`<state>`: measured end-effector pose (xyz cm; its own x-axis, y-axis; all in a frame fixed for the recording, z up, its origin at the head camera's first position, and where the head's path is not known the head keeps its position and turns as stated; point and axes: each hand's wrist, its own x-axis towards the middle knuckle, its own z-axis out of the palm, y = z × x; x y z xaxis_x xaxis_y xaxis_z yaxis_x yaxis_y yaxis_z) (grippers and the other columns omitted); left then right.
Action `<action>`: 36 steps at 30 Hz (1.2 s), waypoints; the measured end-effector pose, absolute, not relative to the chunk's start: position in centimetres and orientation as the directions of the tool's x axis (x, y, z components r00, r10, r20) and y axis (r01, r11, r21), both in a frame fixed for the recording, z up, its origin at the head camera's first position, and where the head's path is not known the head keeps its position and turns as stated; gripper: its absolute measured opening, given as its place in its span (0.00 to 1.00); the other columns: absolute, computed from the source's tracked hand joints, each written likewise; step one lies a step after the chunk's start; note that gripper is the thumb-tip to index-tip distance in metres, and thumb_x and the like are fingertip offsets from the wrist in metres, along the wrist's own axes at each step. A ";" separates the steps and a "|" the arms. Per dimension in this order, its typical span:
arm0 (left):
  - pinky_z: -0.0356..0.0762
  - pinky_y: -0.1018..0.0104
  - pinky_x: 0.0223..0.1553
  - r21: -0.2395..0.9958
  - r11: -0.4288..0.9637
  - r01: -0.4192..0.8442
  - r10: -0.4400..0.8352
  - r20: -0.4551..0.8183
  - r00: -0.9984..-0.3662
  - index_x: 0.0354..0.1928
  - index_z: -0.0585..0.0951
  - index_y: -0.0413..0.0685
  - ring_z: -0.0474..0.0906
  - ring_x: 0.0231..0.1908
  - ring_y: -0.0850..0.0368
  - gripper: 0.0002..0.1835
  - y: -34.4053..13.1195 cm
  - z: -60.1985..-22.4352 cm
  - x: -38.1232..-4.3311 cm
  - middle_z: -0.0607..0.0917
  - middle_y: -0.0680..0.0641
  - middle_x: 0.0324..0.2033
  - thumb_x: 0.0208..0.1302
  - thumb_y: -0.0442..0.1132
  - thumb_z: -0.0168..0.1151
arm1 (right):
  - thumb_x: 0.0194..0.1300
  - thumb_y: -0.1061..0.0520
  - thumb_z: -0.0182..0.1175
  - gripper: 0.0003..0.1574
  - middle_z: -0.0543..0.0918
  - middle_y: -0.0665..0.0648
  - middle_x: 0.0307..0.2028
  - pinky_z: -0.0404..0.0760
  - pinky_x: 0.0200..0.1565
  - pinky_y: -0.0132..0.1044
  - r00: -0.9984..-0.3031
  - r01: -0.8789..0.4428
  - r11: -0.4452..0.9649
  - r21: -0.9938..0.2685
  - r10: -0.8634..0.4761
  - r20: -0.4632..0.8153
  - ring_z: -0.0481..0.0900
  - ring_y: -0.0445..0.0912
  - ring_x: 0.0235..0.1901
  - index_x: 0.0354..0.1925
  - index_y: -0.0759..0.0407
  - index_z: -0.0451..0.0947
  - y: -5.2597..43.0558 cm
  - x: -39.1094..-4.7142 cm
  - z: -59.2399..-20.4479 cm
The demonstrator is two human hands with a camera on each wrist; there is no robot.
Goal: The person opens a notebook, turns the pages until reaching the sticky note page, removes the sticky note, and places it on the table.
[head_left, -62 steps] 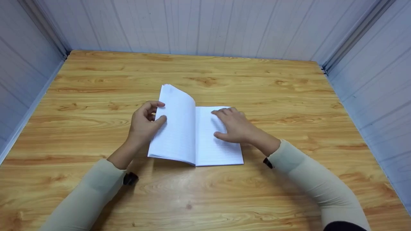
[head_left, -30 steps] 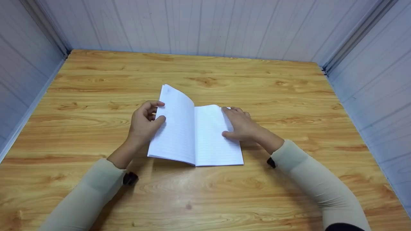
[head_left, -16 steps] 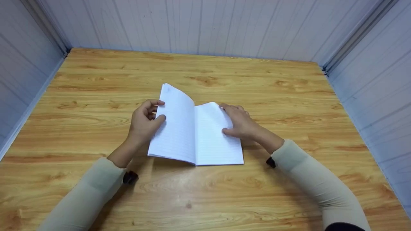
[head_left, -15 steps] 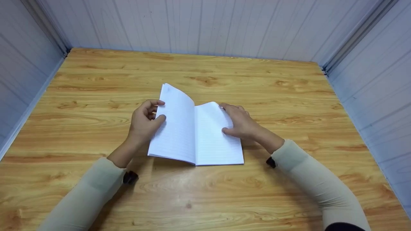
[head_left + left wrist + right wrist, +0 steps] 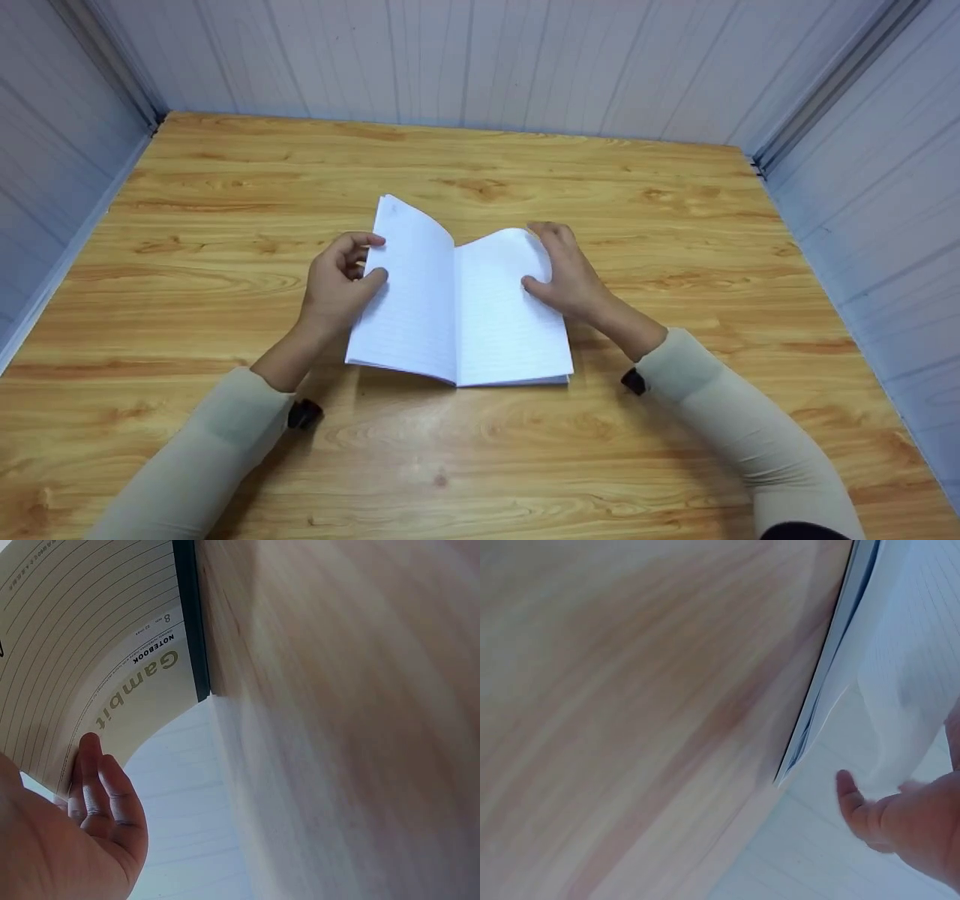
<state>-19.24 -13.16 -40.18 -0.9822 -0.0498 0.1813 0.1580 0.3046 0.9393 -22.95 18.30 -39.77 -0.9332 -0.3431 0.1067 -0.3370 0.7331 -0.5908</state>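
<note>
A notebook with ruled white pages lies spread wide on the wooden table. My left hand grips its raised left side, thumb on the page and fingers behind the cover. In the left wrist view that cover is cream, lettered "Gambit NOTEBOOK", with a dark spine strip. My right hand pinches the outer edge of a right-hand page, thumb on its face and fingers behind. This page bows upward, its lower corner off the stack beneath, as the right wrist view also shows.
The wood-grain table stretches around the notebook on all sides. Pale panelled walls border it at the back, left and right. A dark strap piece sits at the left sleeve cuff, another dark piece at the right cuff.
My right hand has gone from lying on the right page to its outer edge and raised that page, which curves up higher now. The left hand keeps its hold, nearly still.
</note>
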 end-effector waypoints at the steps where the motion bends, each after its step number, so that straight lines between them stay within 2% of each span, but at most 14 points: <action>1: 0.68 0.76 0.33 0.939 0.305 0.158 -0.051 0.181 -0.982 0.49 0.79 0.41 0.73 0.33 0.60 0.17 -13.2 -40.2 -19.2 0.84 0.42 0.37 0.54 0.28 0.59 | 0.58 0.59 0.64 0.47 0.59 0.67 0.66 0.71 0.61 0.48 -0.936 -0.337 0.721 -0.605 -0.328 0.130 0.67 0.57 0.62 0.71 0.61 0.55 18.3 -22.9 -39.7; 4: 0.68 0.76 0.33 0.941 0.301 0.158 -0.053 0.182 -0.982 0.48 0.79 0.41 0.74 0.33 0.60 0.17 -13.2 -40.1 -19.2 0.84 0.42 0.37 0.54 0.28 0.59 | 0.58 0.64 0.63 0.44 0.61 0.67 0.64 0.78 0.53 0.45 -0.941 -0.335 0.676 -0.657 -0.280 0.191 0.73 0.55 0.54 0.70 0.64 0.57 18.1 -22.8 -39.5; 7: 0.68 0.76 0.33 0.939 0.301 0.164 -0.054 0.189 -0.981 0.48 0.79 0.40 0.74 0.33 0.61 0.17 -13.2 -40.1 -19.2 0.84 0.42 0.37 0.54 0.28 0.59 | 0.58 0.66 0.62 0.41 0.65 0.66 0.60 0.80 0.47 0.42 -0.942 -0.334 0.635 -0.696 -0.251 0.223 0.77 0.53 0.46 0.68 0.65 0.60 18.0 -22.6 -39.4; 9: 0.69 0.76 0.33 0.939 0.301 0.165 -0.055 0.190 -0.980 0.48 0.79 0.41 0.74 0.32 0.61 0.17 -13.1 -40.1 -19.2 0.84 0.42 0.37 0.54 0.28 0.60 | 0.58 0.66 0.61 0.35 0.70 0.65 0.56 0.81 0.45 0.40 -0.940 -0.340 0.616 -0.711 -0.248 0.234 0.78 0.51 0.42 0.64 0.67 0.65 18.0 -22.5 -39.4; 14: 0.69 0.75 0.33 0.940 0.299 0.164 -0.054 0.188 -0.981 0.49 0.79 0.42 0.73 0.32 0.60 0.18 -13.1 -40.1 -19.2 0.84 0.43 0.37 0.54 0.28 0.60 | 0.63 0.61 0.59 0.18 0.78 0.61 0.46 0.81 0.40 0.37 -0.916 -0.395 0.605 -0.691 -0.317 0.247 0.80 0.47 0.35 0.51 0.64 0.77 18.0 -22.3 -39.6; 18: 0.68 0.75 0.33 0.940 0.302 0.161 -0.056 0.186 -0.981 0.49 0.79 0.41 0.73 0.32 0.60 0.18 -13.1 -40.1 -19.2 0.83 0.43 0.37 0.54 0.28 0.59 | 0.66 0.55 0.58 0.17 0.79 0.59 0.46 0.81 0.37 0.39 -0.881 -0.455 0.594 -0.663 -0.409 0.239 0.82 0.46 0.32 0.51 0.60 0.78 17.9 -22.0 -39.7; 23: 0.68 0.75 0.32 0.941 0.301 0.155 -0.052 0.178 -0.983 0.49 0.79 0.42 0.72 0.32 0.59 0.18 -13.1 -40.1 -19.1 0.83 0.43 0.36 0.55 0.28 0.58 | 0.69 0.51 0.55 0.18 0.79 0.57 0.50 0.81 0.38 0.44 -0.815 -0.526 0.531 -0.664 -0.537 0.217 0.83 0.47 0.33 0.53 0.55 0.78 17.6 -21.6 -39.8; 27: 0.69 0.75 0.31 0.943 0.295 0.153 -0.050 0.175 -0.983 0.49 0.79 0.42 0.74 0.32 0.59 0.17 -13.1 -40.1 -19.1 0.84 0.42 0.37 0.55 0.28 0.57 | 0.72 0.53 0.50 0.17 0.77 0.52 0.53 0.80 0.43 0.44 -0.759 -0.583 0.519 -0.625 -0.623 0.190 0.83 0.45 0.38 0.56 0.48 0.76 17.1 -21.3 -39.8; 32: 0.69 0.76 0.32 0.944 0.295 0.145 -0.053 0.168 -0.984 0.50 0.79 0.43 0.75 0.35 0.60 0.17 -13.1 -40.0 -19.1 0.84 0.42 0.39 0.58 0.30 0.57 | 0.71 0.56 0.49 0.22 0.72 0.54 0.61 0.78 0.52 0.46 -0.689 -0.662 0.551 -0.508 -0.714 0.124 0.79 0.48 0.52 0.61 0.46 0.72 16.2 -20.7 -39.8; 36: 0.68 0.75 0.32 0.944 0.297 0.146 -0.053 0.169 -0.984 0.51 0.79 0.43 0.73 0.34 0.59 0.17 -13.0 -40.0 -19.0 0.83 0.44 0.39 0.58 0.32 0.61 | 0.71 0.51 0.50 0.25 0.67 0.56 0.66 0.76 0.53 0.49 -0.629 -0.724 0.552 -0.413 -0.775 0.064 0.77 0.53 0.55 0.65 0.44 0.68 15.6 -20.2 -40.1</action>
